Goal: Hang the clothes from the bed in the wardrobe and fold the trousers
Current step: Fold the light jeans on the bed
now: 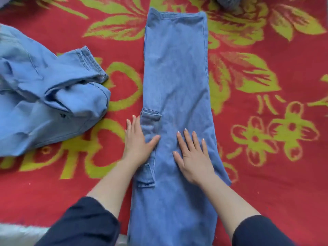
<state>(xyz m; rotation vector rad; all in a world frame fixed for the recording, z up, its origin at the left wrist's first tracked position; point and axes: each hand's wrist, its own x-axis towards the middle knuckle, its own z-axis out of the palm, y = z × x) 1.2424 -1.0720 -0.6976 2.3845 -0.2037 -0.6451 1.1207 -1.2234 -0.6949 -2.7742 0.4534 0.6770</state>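
A pair of blue denim trousers lies lengthwise down the middle of the bed, folded leg over leg, hems at the far end. My left hand rests flat on the trousers' left edge beside a pocket flap, fingers apart. My right hand lies flat on the denim just to the right, fingers spread. Neither hand grips the cloth. The waist end runs out of view at the bottom.
A second light-blue denim garment lies crumpled at the left. The bed cover is red with yellow-green flowers. A grey-blue bundle shows at the top edge. The bed's near edge is at bottom left.
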